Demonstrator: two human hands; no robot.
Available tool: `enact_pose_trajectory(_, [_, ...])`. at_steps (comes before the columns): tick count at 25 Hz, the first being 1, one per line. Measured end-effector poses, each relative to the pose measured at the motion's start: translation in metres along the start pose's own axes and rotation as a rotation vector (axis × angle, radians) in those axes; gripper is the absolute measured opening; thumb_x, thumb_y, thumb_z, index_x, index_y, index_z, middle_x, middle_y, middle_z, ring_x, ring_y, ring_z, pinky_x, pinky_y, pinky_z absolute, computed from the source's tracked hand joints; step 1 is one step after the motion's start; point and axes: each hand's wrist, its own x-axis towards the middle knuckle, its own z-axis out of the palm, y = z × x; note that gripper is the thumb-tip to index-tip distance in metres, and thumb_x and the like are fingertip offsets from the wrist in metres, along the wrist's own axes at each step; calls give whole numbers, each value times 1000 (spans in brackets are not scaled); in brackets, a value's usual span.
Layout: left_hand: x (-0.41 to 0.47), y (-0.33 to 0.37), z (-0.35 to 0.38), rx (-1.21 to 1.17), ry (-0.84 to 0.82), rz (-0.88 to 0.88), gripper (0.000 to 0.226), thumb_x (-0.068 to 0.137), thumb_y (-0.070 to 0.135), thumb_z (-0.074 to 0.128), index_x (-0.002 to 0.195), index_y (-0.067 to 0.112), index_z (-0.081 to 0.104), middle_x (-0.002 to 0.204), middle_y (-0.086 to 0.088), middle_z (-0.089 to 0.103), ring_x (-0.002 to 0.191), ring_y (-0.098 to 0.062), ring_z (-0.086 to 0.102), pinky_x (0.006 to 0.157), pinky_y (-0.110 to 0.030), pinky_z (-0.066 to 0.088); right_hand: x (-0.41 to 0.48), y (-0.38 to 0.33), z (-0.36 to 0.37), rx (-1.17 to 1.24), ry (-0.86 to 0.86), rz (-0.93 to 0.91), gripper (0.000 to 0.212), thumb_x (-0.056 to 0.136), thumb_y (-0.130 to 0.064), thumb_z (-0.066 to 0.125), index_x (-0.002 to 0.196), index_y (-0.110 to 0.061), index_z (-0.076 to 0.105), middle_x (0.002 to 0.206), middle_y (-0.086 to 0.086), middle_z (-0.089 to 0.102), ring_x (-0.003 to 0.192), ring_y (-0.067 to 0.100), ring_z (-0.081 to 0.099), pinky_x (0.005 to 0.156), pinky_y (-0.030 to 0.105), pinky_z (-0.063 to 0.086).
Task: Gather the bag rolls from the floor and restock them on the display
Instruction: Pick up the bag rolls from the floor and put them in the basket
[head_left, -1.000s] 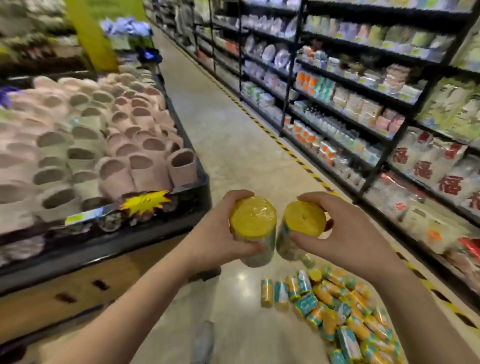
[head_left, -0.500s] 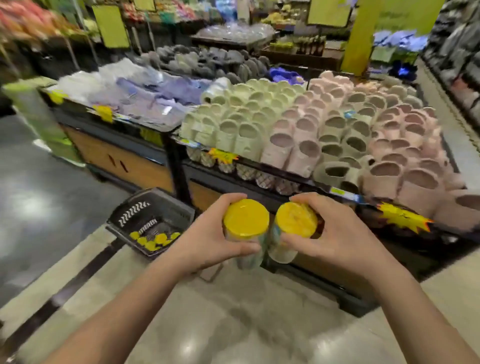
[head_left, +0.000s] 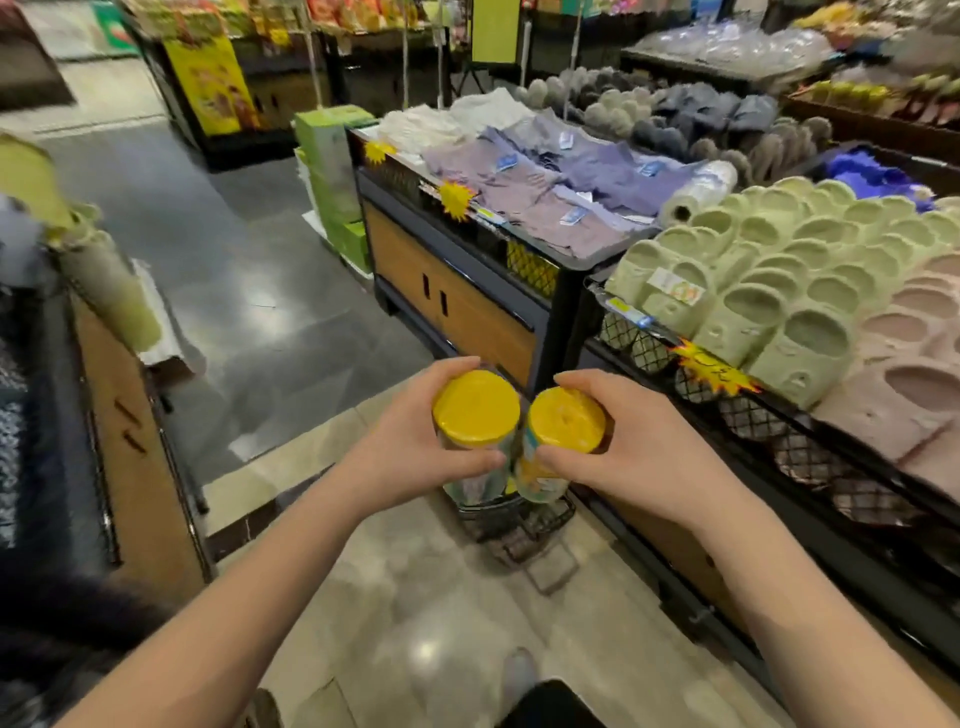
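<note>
My left hand (head_left: 410, 457) reaches out ahead, fingers and thumb curled round an upright yellow-topped bag roll (head_left: 475, 408). My right hand (head_left: 639, 457) mirrors it, gripping a second roll (head_left: 569, 421) just beside the first. Beneath them I see a black wire basket (head_left: 519, 519), and beyond to the right green slippers (head_left: 769, 291) fill a mesh-sided display (head_left: 810, 447).

Floor (head_left: 260, 291): dark grey tile at 11 o'clock, beige tile at 6. Black wire basket (head_left: 519, 525) on beige tile at 12, just beside counter foot. Stack of green boxes (head_left: 332, 176) on floor at 11, against counter end. Wood-fronted counter (head_left: 467, 306) at 12: folded purple and white garments (head_left: 545, 182) on top. Mesh-fronted counter (head_left: 779, 431) at 2: green slippers (head_left: 769, 291), pink slippers (head_left: 904, 374) at 3, packed in rows. White plastic roll (head_left: 701, 189) between garments and green slippers.
</note>
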Motion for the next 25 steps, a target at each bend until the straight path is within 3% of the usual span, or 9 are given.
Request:
enact_pose_trajectory(4, [58,-36,-29,7,46,-63,88,67,37,93,139,43,44,127,19,57,113,2,58,96,-28,51,88,10,16,12,-62,-58,79,73,-67,74,142,-41,46,138,-21,52,124,3,51,102,34,47])
enact_pose_trajectory(11, [202,-81,-43,78,-41,-122,82,68,32,92,132,44,43,121,20,54,105,10,54,78,-8,43,224,69,16,50,-128,-17,59,72,-60,78,123,-41,53,114,-20,58,103,1,56,87,33,52])
enact_pose_trajectory(20, [345,-193,-53,166,-217,-114,86,59,54,89,132,43,43,126,18,52,117,-5,51,96,-39,51,345,122,66,60,-173,220,64,66,-68,76,119,-44,48,113,-23,54,99,0,55,79,28,52])
enact_pose_trajectory(25, [410,-294,-43,151,-337,-146,83,56,53,88,127,40,46,120,16,53,113,-6,52,93,-37,51,401,146,143,33,-151,427,68,69,-67,75,125,-44,45,118,-25,52,105,3,53,81,28,48])
